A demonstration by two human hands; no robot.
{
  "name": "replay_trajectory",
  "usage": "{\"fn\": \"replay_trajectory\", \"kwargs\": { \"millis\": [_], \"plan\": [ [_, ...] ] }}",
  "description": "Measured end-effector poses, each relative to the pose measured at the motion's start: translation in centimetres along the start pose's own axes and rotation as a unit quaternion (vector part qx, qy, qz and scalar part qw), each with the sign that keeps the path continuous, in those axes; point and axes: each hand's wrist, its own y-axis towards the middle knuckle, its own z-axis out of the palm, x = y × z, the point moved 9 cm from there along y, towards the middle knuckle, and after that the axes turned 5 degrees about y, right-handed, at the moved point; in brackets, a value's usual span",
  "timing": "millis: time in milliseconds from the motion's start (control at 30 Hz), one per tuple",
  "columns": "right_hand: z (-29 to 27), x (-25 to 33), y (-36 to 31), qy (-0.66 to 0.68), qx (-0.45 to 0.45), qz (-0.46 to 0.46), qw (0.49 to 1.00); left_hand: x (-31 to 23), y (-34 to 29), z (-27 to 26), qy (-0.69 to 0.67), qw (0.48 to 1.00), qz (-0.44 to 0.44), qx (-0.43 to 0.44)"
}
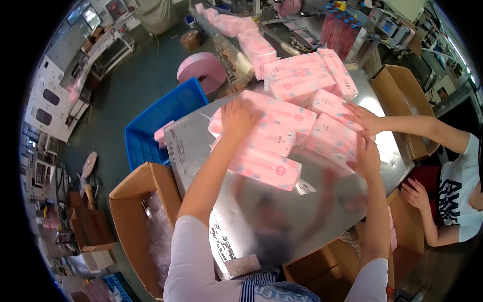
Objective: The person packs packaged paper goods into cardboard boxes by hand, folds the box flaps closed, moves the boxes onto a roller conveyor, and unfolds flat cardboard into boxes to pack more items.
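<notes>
Pink plastic-wrapped tissue packs lie in a loose cluster on a shiny metal table. My left hand lies over the left end of an upper tissue pack, its fingers stretched out. Below it are two more packs, the nearest tissue pack with a loose clear wrapper end. At the right, my right hand grips the right end of another tissue pack; its fingertips are partly hidden. Just above it, a co-worker's hand touches the adjoining tissue pack.
More packs line a conveyor at the back. A blue crate and an open carton with clear plastic bags stand left. Cartons flank the right side; another open carton sits below the front edge. The co-worker stands right.
</notes>
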Motion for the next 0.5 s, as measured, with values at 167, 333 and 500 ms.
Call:
{"fn": "replay_trajectory", "kwargs": {
  "millis": [167, 333, 500],
  "plan": [
    [0.7, -2.4, -2.4, -0.085, 0.165, 0.105, 0.977, 0.9, 3.0, 5.0, -0.173, 0.969, -0.103, 0.144],
    [0.4, -3.8, -2.7, -0.015, 0.107, 0.058, 0.992, -4.2, -0.2, 2.8, -0.215, 0.953, 0.019, 0.212],
    [0.1, -5.1, -3.2, 0.115, 0.134, 0.112, 0.978, -4.8, -4.4, 1.2, -0.230, 0.949, 0.071, 0.204]
  ]
}}
